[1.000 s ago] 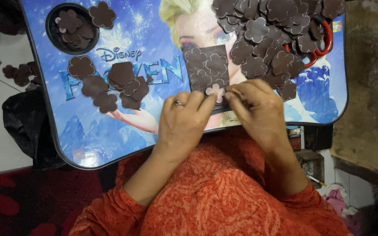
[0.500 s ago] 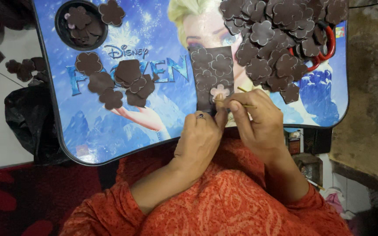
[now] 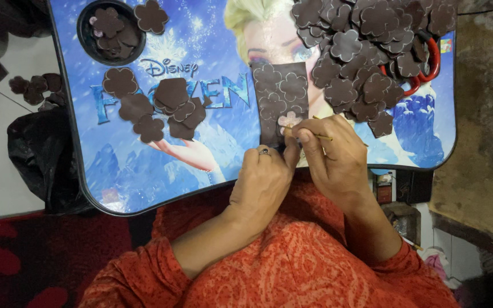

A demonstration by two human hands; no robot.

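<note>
Bare worktop point(image 3: 144, 171) lies open at lower left, below the small flower cluster point(image 3: 161, 108). The big flower heap point(image 3: 366, 51) crowds the upper right, seemingly burying red-handled scissors point(image 3: 426, 74). The dark sheet point(image 3: 281, 97) fills the middle.

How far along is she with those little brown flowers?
Done: a big heap of cut flowers lies top right, more sit mid-tray. In hand: the left hand steadies the brown sheet while the right hand works a thin stick. Left: several flowers remain in the sheet.

Blue lap tray point(image 3: 132, 171) under brown flower cutouts point(image 3: 366, 51)
</note>
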